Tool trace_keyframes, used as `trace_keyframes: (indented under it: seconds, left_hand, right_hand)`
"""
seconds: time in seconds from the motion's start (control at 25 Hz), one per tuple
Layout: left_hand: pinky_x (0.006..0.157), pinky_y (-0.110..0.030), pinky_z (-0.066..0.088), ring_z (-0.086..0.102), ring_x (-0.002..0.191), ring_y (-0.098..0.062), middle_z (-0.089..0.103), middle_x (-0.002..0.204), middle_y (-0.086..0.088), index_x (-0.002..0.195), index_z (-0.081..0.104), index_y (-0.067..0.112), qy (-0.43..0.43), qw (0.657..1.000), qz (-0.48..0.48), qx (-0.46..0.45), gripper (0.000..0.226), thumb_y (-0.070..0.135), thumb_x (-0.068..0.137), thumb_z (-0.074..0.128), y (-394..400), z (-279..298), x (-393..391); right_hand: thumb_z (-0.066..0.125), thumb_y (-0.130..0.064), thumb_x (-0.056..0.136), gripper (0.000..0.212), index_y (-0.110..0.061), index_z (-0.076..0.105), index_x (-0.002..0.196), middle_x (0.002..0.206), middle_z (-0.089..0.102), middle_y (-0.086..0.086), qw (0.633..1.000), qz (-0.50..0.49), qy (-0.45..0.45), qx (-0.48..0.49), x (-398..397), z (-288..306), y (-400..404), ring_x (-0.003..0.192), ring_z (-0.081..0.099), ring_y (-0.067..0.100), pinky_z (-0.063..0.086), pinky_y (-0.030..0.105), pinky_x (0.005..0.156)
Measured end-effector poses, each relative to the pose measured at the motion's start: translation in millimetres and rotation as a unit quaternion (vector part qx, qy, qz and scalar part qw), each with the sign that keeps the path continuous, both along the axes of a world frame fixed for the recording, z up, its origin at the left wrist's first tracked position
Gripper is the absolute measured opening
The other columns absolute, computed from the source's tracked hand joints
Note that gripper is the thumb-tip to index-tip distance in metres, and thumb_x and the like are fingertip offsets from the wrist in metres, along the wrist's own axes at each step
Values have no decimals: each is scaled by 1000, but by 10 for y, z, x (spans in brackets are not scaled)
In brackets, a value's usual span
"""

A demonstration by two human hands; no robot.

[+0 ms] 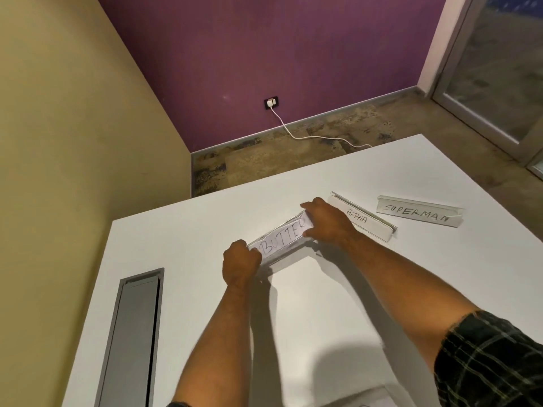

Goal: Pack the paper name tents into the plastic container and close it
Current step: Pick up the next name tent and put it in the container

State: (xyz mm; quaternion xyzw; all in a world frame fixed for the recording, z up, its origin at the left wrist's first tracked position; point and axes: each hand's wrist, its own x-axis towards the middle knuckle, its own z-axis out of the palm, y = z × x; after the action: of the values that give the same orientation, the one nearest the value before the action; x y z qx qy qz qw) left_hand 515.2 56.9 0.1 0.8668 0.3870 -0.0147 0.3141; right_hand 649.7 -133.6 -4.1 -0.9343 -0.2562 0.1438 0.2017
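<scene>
A paper name tent marked BUTTER sits on the white table, held at both ends. My left hand grips its near-left end and my right hand grips its far-right end. Just right of my right hand stands a second tent marked ALPHA. Farther right stands a third marked SUPERMAN. At the bottom edge a pale shape shows; I cannot tell whether it is the plastic container.
A grey cable hatch is set into the table at the left. The table's far edge runs behind the tents. Beyond it are carpet, a purple wall with a socket and a white cable.
</scene>
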Motion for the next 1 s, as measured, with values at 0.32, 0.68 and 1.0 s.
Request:
trace_keyframes:
  seconds: [0.32, 0.68, 1.0]
  left_hand:
    - [71, -33, 59, 73, 84, -29, 77, 83, -11, 84, 73, 2, 76, 994, -73, -36, 21, 1, 70, 57, -370, 826, -798]
    - [69, -31, 61, 77, 77, -28, 78, 81, -15, 85, 77, -5, 144, 960, -203, -130, 13, 4, 85, 67, -570, 1224, -1555]
    - [59, -26, 58, 76, 66, -25, 76, 81, -22, 96, 73, -8, 264, 901, -270, -212, 17, -9, 86, 58, -792, 1097, -2048]
  right_hand:
    - [79, -54, 74, 69, -23, 51, 128, 118, 52, 2, 992, 55, -48, -104, -1035, 662, -767, 107, 62, 26, 48, 34, 75]
    - [66, -80, 68, 62, -35, 60, 110, 105, 50, -4, 977, 101, -145, -118, -2112, 707, -1564, 84, 59, 22, 48, 32, 66]
    - [60, -81, 73, 60, -35, 51, 110, 88, 62, -16, 965, 230, -120, -22, -2474, 607, -1984, 73, 59, 16, 35, 27, 62]
